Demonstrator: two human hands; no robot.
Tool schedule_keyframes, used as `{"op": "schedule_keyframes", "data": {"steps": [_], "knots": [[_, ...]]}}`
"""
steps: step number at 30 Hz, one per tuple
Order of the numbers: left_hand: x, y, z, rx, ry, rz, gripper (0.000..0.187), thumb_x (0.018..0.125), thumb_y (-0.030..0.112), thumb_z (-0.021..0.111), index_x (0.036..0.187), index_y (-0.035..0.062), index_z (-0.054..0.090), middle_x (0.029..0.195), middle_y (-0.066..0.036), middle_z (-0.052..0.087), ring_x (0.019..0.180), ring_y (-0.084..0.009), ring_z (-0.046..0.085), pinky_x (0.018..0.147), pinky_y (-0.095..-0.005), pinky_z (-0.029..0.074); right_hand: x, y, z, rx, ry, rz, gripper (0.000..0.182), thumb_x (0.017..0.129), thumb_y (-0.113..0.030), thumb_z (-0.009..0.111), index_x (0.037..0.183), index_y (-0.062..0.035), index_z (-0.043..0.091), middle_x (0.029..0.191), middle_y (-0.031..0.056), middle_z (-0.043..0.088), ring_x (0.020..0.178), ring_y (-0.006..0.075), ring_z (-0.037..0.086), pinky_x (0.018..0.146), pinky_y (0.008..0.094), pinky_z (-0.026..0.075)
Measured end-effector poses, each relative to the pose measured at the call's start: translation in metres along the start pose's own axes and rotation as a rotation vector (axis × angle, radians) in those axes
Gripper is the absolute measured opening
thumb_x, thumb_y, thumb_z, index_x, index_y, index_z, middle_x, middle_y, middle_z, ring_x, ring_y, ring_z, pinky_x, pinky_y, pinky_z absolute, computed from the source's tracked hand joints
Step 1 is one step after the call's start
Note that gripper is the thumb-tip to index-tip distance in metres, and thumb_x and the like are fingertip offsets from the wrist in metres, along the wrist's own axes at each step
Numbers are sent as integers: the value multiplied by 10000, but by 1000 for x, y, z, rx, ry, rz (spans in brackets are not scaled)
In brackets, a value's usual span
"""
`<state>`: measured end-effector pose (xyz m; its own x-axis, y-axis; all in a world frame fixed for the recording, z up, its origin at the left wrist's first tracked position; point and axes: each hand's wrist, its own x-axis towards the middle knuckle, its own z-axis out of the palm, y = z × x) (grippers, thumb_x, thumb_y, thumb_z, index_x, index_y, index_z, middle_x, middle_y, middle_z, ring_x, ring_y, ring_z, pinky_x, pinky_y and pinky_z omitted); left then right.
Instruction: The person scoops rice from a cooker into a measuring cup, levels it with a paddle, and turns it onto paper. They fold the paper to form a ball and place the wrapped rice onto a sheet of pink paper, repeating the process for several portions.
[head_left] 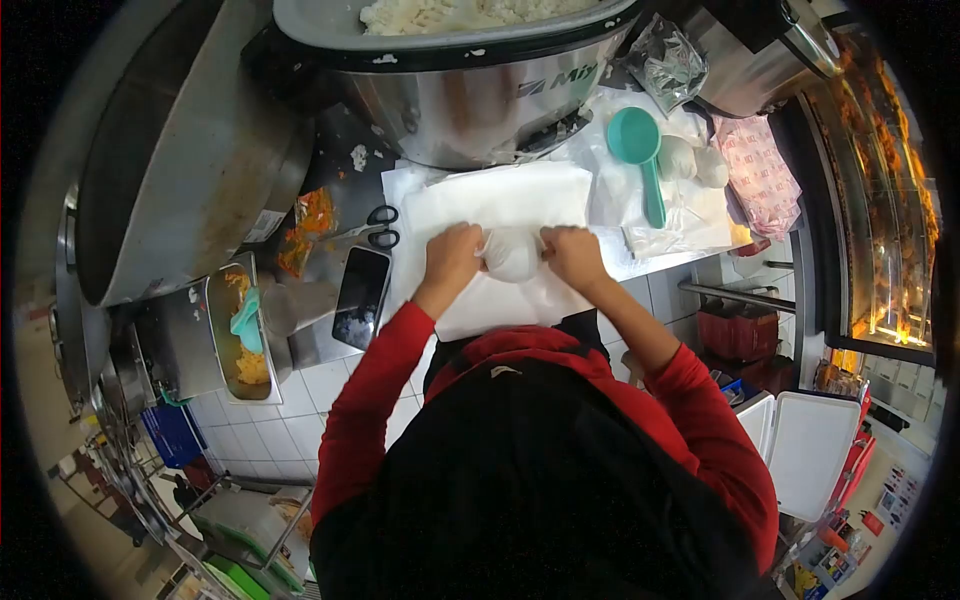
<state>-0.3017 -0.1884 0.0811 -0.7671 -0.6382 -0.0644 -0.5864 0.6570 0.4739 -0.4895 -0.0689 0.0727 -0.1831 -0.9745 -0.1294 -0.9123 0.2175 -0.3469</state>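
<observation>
A white paper-wrapped rice bundle [511, 254] sits on a stack of white paper sheets [500, 205] at the counter's front. My left hand [452, 256] grips the bundle's left side and my right hand [575, 256] grips its right side. Both hands are closed around the wrapping. Red sleeves cover both forearms. Just behind the paper stands a large steel rice cooker [470, 100] with white rice [450, 12] in its pot.
A teal rice scoop [642, 150] lies to the right, beside two wrapped white balls [692, 160]. Scissors [372, 226] and a phone [360, 297] lie left of the paper. A steel tray with yellow food and a teal spoon [245, 330] sits lower left. A white cooler box [810, 450] stands at lower right.
</observation>
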Motion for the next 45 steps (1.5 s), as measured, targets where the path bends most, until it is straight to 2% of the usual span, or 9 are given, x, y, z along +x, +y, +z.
{"op": "schedule_keyframes", "data": {"steps": [7,12,17,21,29,33,37,41,45], "knots": [[-61,17,43,-2,506,228,336,781,36,622,1114,15,593,852,-62,568,781,-234,570,637,-319,478,-40,-23,27,170,294,-101,345,682,-19,569,1009,88,539,907,208,528,852,365,555,777,400,483],[-49,15,10,-368,58,-166,751,679,47,727,1353,37,395,912,-112,607,792,-258,581,747,-383,441,-42,-28,28,225,191,-11,429,673,-2,512,1071,158,512,956,243,503,899,373,517,825,408,448],[0,2,-5,-18,-32,220,845,540,84,812,1280,113,405,1012,-107,592,782,-307,553,889,-449,335,-34,-30,16,344,139,60,498,652,2,503,1127,153,511,1007,241,474,942,367,478,829,434,431],[-4,-18,32,-753,-206,142,639,588,-13,728,1131,77,404,1063,-116,551,966,-249,565,859,-350,426,-41,-32,14,633,211,-46,789,619,-55,688,1317,62,339,1273,263,356,1246,387,330,1003,399,357],[-12,85,-21,-900,112,72,386,626,-54,711,971,54,576,1009,-73,573,960,-210,564,722,-323,469,-30,-31,-52,1247,422,305,648,612,-230,810,1139,-7,506,971,116,602,898,214,587,808,351,467],[-16,107,-33,91,482,874,185,669,256,732,727,138,602,882,-41,539,875,-180,527,793,-378,330,-36,14,-96,1627,-486,-124,474,636,-141,766,1056,-15,588,948,82,603,840,183,577,741,285,470],[2,120,-8,70,776,1247,308,682,424,688,764,146,582,944,-10,498,964,-157,472,811,-376,310,-50,35,-121,1613,-1086,20,700,612,-64,782,1238,-27,469,1091,115,560,929,215,582,839,331,481],[13,128,19,-93,102,591,434,703,480,692,929,138,548,1078,-35,470,1069,-175,418,852,-395,314,-67,70,-113,1751,-846,17,787,617,-56,782,1307,-66,403,1091,118,542,1014,236,561,873,348,474],[43,182,32,-382,420,124,621,709,303,749,1161,34,418,1265,-182,408,1176,-366,370,1005,-474,264,-81,125,-105,1766,-194,378,574,655,-102,770,1172,-91,523,1038,71,557,976,174,556,816,308,474]]}}
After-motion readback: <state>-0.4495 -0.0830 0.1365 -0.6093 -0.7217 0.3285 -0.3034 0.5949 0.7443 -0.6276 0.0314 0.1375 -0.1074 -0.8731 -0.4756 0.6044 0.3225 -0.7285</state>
